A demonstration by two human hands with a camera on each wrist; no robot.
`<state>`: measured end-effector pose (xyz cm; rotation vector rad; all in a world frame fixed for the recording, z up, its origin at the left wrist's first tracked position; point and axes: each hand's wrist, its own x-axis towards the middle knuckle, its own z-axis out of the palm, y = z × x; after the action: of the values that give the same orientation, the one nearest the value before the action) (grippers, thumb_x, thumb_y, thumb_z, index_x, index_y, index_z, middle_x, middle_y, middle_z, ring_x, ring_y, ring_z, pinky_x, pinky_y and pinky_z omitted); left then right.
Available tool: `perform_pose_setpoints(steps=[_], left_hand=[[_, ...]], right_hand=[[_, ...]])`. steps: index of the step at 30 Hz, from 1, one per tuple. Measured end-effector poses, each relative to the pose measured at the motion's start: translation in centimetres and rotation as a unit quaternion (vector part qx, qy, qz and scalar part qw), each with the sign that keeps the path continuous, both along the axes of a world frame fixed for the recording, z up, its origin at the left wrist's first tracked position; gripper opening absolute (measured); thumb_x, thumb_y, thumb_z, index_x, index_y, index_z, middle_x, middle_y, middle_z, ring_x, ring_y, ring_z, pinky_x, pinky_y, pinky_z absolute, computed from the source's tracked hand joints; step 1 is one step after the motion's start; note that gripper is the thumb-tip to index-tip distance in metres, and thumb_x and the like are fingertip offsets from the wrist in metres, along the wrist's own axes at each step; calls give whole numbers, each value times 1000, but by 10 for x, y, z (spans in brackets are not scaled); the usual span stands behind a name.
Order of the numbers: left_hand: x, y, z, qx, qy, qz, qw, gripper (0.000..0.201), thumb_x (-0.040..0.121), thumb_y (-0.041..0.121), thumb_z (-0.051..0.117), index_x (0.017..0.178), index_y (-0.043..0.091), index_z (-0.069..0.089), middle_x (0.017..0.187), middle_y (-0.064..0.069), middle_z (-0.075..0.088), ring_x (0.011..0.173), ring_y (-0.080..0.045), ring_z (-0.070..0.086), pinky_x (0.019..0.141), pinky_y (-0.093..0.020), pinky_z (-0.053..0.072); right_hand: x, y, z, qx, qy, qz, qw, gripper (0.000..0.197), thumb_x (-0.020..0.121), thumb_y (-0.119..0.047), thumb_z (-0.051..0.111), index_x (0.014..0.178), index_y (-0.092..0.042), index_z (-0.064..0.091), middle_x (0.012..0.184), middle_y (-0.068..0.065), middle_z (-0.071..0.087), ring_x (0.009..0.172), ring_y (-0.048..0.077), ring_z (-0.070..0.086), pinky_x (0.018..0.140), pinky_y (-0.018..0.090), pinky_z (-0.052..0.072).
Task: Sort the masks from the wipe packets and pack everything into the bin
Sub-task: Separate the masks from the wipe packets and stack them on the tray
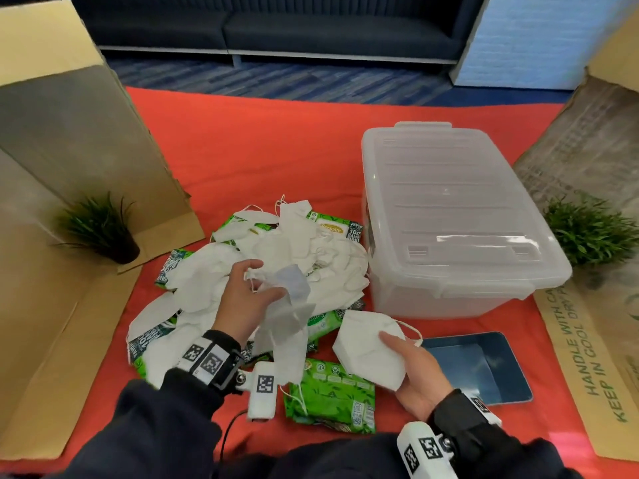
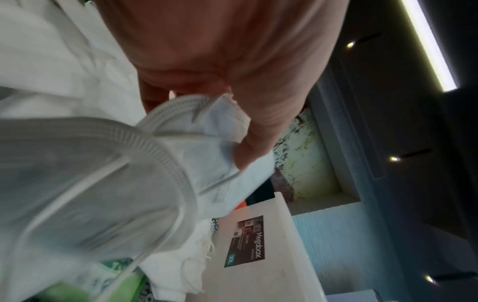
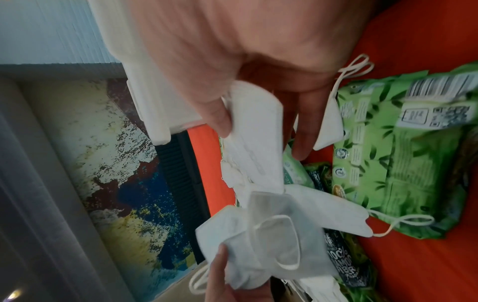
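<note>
Masks (image 1: pixel 276 257), white and soft with thin elastic ear loops, lie heaped over glossy green wipe packets (image 1: pixel 330 392) on a red cloth (image 1: pixel 259 146), just left of the translucent plastic bin (image 1: pixel 449 209), whose ribbed lid is shut. The left hand (image 1: pixel 242 302) pinches a bunch of masks (image 1: pixel 290 316) between thumb and curled fingers; they hang with long axes running down toward the person, below and right of the palm. The right hand (image 1: pixel 411 378) grips one folded mask (image 1: pixel 370 350) from beneath, thumb on top, its long axis slanting from upper left to lower right, near a dark tablet (image 1: pixel 484 368).
</note>
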<state>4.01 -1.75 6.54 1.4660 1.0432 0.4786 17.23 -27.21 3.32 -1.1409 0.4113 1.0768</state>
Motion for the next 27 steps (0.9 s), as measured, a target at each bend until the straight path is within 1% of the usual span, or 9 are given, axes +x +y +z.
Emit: perform_pose_setpoints(steps=[3, 5, 7, 11, 14, 17, 20, 23, 27], left_hand=[[1, 19, -11, -104, 25, 1, 994, 26, 78, 9, 77, 100, 21, 73, 100, -16, 73, 97, -34, 68, 82, -38, 53], [3, 30, -19, -224, 15, 34, 974, 18, 73, 13, 73, 91, 16, 75, 105, -19, 74, 102, -39, 69, 93, -51, 52], [8, 40, -21, -269, -8, 49, 962, 16, 77, 10, 69, 94, 11, 72, 100, -18, 72, 96, -38, 68, 89, -52, 52], [19, 59, -13, -125, 15, 41, 991, 13, 78, 14, 75, 82, 19, 64, 91, -5, 63, 86, -27, 59, 74, -38, 45], [16, 69, 13, -9, -56, 11, 998, 12, 85, 9, 76, 93, 16, 70, 95, -2, 69, 88, -25, 64, 69, -34, 48], [10, 67, 56, 113, -109, -104, 982, 15, 89, 8, 74, 99, 19, 76, 96, 6, 75, 86, -11, 65, 73, -24, 49], [5, 50, 98, 116, -102, -312, 937, 12, 87, 11, 79, 97, 17, 80, 95, 7, 77, 84, -7, 66, 74, -21, 50], [13, 27, 112, 155, -20, -518, 841, 18, 80, 13, 86, 96, 21, 81, 92, 12, 77, 88, -6, 68, 78, -18, 48], [35, -3, 94, 295, 59, -618, 726, 39, 67, 26, 90, 98, 29, 67, 87, 15, 68, 85, -8, 61, 81, -32, 51]], right_hand=[[-11, 14, 0, -19, -9, -1, 1000, 37, 95, -2, 63, 132, 1, 62, 120, 25, 71, 114, 42, 68, 99, 56, 54], [-19, 21, 1, -35, -20, 4, 999, 34, 95, 0, 62, 130, 1, 63, 117, 23, 73, 110, 40, 70, 93, 53, 57], [-26, 28, 3, -35, -23, 1, 999, 31, 95, 3, 60, 126, 2, 64, 114, 24, 74, 100, 37, 74, 78, 46, 63], [-35, 39, 3, -42, -27, -21, 999, 33, 94, 6, 58, 127, 4, 62, 113, 24, 74, 101, 38, 73, 78, 48, 63], [-39, 44, 6, -36, -35, -33, 998, 31, 96, -2, 61, 127, 0, 64, 114, 22, 74, 103, 37, 73, 86, 50, 60], [-41, 50, 17, -12, -50, -37, 998, 27, 97, -4, 61, 123, -1, 67, 114, 23, 74, 104, 37, 73, 94, 53, 57], [-42, 57, 28, -4, -92, -7, 996, 28, 93, -1, 63, 121, 2, 68, 113, 24, 74, 105, 40, 72, 97, 52, 55], [-45, 66, 45, -6, -150, 58, 987, 23, 92, -1, 65, 113, 0, 74, 109, 25, 75, 91, 32, 75, 75, 37, 61], [-48, 76, 59, 0, -166, 84, 983, 21, 93, -22, 65, 98, -7, 78, 101, 20, 76, 85, 25, 74, 75, 36, 58]])
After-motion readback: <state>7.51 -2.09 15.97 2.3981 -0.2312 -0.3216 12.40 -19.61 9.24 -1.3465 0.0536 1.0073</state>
